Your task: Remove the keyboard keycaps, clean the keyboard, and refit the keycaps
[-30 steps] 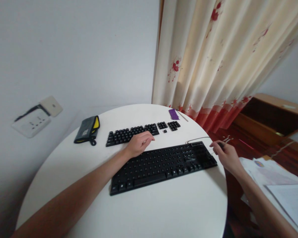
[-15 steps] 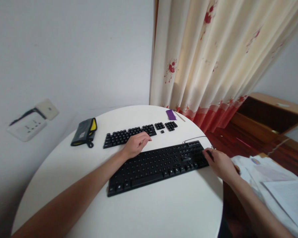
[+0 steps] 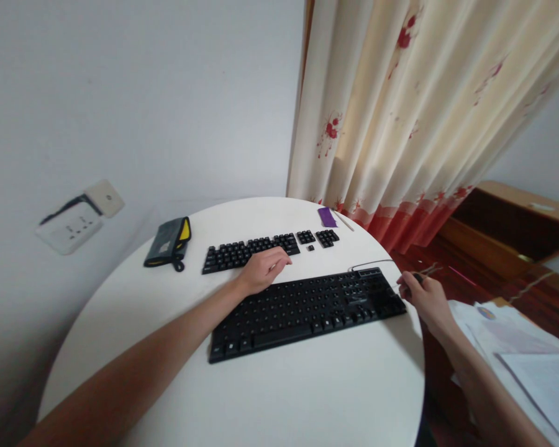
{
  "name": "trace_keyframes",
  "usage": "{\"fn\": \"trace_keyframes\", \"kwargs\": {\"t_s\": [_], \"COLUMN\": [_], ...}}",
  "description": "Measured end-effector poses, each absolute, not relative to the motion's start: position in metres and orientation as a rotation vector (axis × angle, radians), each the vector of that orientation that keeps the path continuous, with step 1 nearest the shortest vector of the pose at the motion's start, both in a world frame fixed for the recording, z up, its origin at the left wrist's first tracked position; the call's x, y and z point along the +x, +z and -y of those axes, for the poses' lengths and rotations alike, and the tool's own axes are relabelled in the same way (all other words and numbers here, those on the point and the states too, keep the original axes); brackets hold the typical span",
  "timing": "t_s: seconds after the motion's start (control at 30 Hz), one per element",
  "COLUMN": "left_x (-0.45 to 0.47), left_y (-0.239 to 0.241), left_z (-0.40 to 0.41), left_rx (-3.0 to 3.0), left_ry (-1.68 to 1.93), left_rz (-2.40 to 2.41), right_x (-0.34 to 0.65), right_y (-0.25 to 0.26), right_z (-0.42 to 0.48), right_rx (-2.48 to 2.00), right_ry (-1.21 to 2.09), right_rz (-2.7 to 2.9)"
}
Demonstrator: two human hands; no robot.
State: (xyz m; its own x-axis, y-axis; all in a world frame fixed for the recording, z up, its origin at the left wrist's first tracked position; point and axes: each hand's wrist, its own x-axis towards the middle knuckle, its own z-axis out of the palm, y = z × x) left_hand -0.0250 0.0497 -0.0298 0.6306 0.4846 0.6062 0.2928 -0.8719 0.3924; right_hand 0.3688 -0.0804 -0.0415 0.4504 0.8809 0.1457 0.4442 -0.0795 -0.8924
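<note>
- Wall socket plate point(image 3: 69, 226): white, fixed low on the wall at your far left, a dark cable running from it.
- Pouch point(image 3: 168, 243): grey with yellow lining, lay on the round white table point(image 3: 307, 397) left of the keycaps.
- Loose keycaps point(image 3: 249, 251): black, laid out in rows like a keyboard behind the real one; two small blocks and a single cap sat further right.
- Your left hand point(image 3: 263, 270): rested palm down, fingers loosely curled, on the right end of the main keycap row, just above the keyboard's back edge. It gripped nothing that showed.
- Keyboard point(image 3: 307, 310): black, full size, lay slanted across the table's middle; its cable looped off the back right corner.
- Purple card point(image 3: 327, 216): lay near the table's far edge, a thin pale stick just beside it.
- Your right hand point(image 3: 423, 295): held past the keyboard's right end, at the table's edge, fingers pinched on a small dark wire tool point(image 3: 422, 275).
- Curtain point(image 3: 414, 118): cream with red flowers, hung behind.
- Papers point(image 3: 517, 347): white sheets, lay low at your right.
</note>
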Motion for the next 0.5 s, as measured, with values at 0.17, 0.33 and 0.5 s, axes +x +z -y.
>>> {"fn": "trace_keyframes", "kwargs": {"t_s": [0.17, 0.33, 0.5], "left_x": [-0.024, -0.026, -0.027], "left_y": [-0.029, -0.034, -0.041], "left_z": [-0.050, -0.052, -0.053], "left_rx": [2.607, 2.554, 2.514], "left_ry": [1.076, 1.066, 1.145], "left_rz": [-0.641, -0.711, -0.750], "right_x": [0.311, 0.233, 0.180], "right_y": [0.004, 0.036, 0.026], "right_z": [0.062, 0.024, -0.005], "right_rx": [-1.550, -1.370, -1.252], "right_ry": [0.487, 0.558, 0.649], "right_rz": [1.289, 1.426, 1.488]}}
